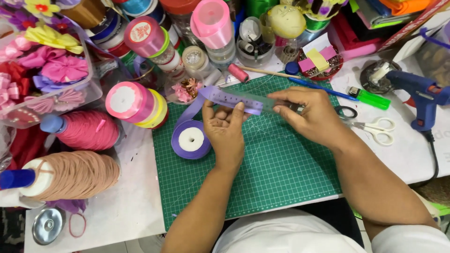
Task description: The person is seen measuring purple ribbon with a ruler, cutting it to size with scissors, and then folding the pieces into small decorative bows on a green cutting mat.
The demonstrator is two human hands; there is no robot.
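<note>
While the lilac ribbon (pixel 220 96) lay stretched along a clear ruler (pixel 262 103) above the green cutting mat (pixel 276 173), the left hand (pixel 225 131) pinched its free end with thumb and fingers and the right hand (pixel 307 112) pinched ruler and ribbon together: measuring, by the look of it. Marking the length seemed to call for the white scissors (pixel 377 129) just beside. Its spool (pixel 191 139) sat on the mat, and the white table (pixel 126 206) was crowded with thread cones, ribbon rolls and a blue glue gun (pixel 422 96)

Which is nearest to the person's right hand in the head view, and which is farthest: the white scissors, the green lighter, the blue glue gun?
Measured from the right hand:
1. White scissors, just to its right on the table.
2. Green lighter, further right and higher in the picture.
3. Blue glue gun, at the right edge.
</note>
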